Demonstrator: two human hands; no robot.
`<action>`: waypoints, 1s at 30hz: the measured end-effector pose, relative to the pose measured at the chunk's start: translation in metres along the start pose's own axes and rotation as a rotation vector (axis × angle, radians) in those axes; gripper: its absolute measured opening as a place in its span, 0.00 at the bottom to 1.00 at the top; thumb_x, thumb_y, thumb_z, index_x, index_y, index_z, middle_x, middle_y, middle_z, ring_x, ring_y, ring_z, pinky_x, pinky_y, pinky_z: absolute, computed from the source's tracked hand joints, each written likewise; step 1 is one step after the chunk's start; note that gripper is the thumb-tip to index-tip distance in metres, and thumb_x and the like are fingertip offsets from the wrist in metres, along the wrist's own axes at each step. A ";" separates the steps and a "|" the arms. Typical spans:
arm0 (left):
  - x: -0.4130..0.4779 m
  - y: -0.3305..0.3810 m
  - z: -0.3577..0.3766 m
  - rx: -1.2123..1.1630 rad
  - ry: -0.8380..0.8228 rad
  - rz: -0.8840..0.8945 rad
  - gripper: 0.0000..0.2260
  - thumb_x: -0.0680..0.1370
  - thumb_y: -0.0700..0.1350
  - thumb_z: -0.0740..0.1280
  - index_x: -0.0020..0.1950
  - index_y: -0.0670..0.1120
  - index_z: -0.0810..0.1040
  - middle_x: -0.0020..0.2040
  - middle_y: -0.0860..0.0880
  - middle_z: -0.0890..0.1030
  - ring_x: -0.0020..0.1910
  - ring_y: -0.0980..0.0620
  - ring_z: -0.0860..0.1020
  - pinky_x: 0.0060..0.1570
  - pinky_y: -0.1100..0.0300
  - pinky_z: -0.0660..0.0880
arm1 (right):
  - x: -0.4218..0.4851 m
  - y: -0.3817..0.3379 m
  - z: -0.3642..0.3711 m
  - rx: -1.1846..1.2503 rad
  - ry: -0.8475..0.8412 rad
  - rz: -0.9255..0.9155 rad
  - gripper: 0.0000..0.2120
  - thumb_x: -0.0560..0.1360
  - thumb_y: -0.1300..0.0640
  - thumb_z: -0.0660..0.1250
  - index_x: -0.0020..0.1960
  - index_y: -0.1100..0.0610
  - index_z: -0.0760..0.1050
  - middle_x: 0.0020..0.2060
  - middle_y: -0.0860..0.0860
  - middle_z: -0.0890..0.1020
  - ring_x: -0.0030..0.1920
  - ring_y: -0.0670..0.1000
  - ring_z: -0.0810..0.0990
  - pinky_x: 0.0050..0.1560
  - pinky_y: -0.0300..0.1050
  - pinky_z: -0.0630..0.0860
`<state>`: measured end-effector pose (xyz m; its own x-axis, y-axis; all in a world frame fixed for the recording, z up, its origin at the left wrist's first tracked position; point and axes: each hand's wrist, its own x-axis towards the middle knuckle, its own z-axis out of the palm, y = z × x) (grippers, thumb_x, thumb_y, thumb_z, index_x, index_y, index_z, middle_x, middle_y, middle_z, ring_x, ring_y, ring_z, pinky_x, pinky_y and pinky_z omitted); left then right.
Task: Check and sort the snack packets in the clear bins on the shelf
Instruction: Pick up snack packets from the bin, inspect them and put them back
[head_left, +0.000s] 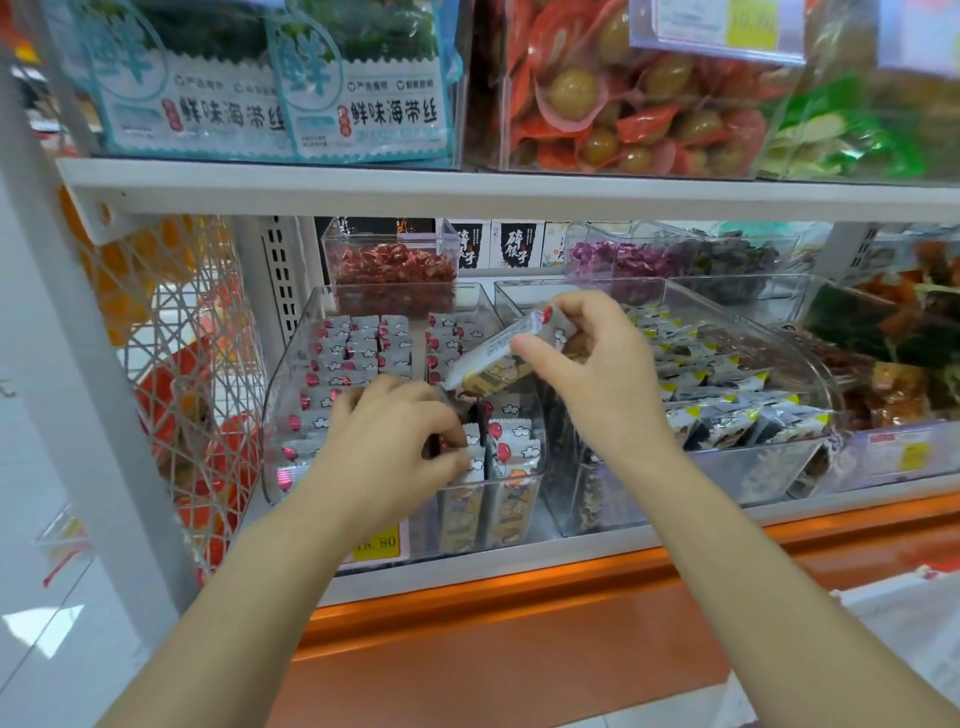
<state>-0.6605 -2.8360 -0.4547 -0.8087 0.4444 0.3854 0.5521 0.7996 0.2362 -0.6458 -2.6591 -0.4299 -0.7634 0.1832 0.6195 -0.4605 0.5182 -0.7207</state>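
Observation:
A clear bin (283, 395) on the lower shelf holds rows of silver snack packets with red balloon prints (358, 345). My right hand (592, 374) pinches one such packet (493, 358) and holds it tilted above the bin. My left hand (400, 436) reaches into the bin's front part, its fingers curled around the tops of upright packets (511, 449). To the right stands a second clear bin (769, 462) with black, white and yellow packets (727, 384).
A small clear box of red sweets (389, 275) sits on the bin's back edge. More bins of purple and dark snacks stand behind and to the right. The upper shelf (467, 192) carries seaweed bags and egg packs. A white wire rack (176, 364) hangs at the left.

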 end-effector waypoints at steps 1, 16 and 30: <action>-0.001 -0.001 -0.001 -0.014 -0.010 -0.003 0.05 0.74 0.55 0.66 0.45 0.56 0.79 0.46 0.61 0.70 0.51 0.57 0.61 0.53 0.56 0.54 | 0.002 -0.001 0.002 -0.049 -0.025 -0.027 0.10 0.72 0.54 0.71 0.49 0.49 0.71 0.39 0.40 0.75 0.39 0.41 0.74 0.40 0.35 0.72; -0.007 -0.002 0.000 -0.075 -0.020 -0.074 0.08 0.76 0.54 0.63 0.50 0.56 0.80 0.52 0.56 0.74 0.56 0.53 0.64 0.59 0.52 0.61 | 0.015 -0.001 0.036 -0.822 -0.606 -0.299 0.12 0.77 0.56 0.60 0.58 0.49 0.78 0.54 0.48 0.79 0.58 0.53 0.74 0.55 0.48 0.64; -0.008 -0.009 -0.019 -0.193 -0.009 -0.124 0.04 0.76 0.50 0.64 0.43 0.57 0.78 0.50 0.56 0.76 0.58 0.49 0.70 0.61 0.47 0.66 | 0.045 0.001 0.043 -0.734 -0.489 -0.139 0.14 0.77 0.64 0.61 0.57 0.53 0.80 0.56 0.52 0.81 0.59 0.53 0.75 0.58 0.51 0.75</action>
<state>-0.6552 -2.8550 -0.4428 -0.8740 0.3522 0.3349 0.4764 0.7566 0.4478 -0.6999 -2.6868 -0.4163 -0.9074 -0.2113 0.3634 -0.2856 0.9442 -0.1642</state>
